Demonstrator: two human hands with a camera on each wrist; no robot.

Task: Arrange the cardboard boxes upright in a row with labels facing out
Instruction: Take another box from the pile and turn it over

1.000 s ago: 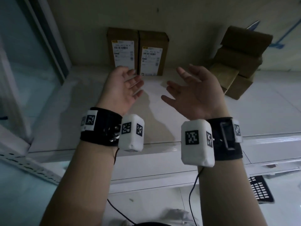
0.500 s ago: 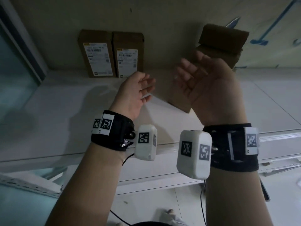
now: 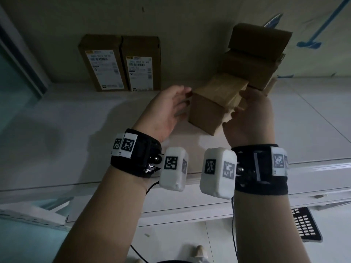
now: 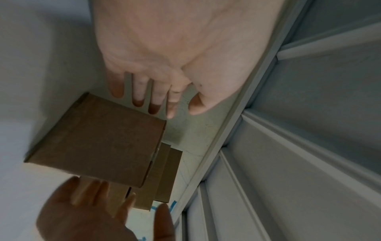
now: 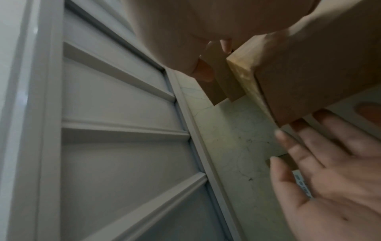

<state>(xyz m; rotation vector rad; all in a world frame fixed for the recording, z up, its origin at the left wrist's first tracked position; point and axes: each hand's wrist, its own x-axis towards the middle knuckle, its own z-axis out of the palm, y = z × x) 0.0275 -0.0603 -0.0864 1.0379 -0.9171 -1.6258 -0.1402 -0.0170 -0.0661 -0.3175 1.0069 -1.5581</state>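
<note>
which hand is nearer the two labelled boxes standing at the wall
Left. The left hand is just in front and right of the labelled boxes; the right hand is farther right, beyond the plain box.

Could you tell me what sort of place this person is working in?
Probably a storeroom or stock area, though I can't be sure. Two labelled cardboard boxes stand upright against a plain wall, a loose pile of unsorted boxes sits beside them, and all rest on a bare white shelf.
</note>
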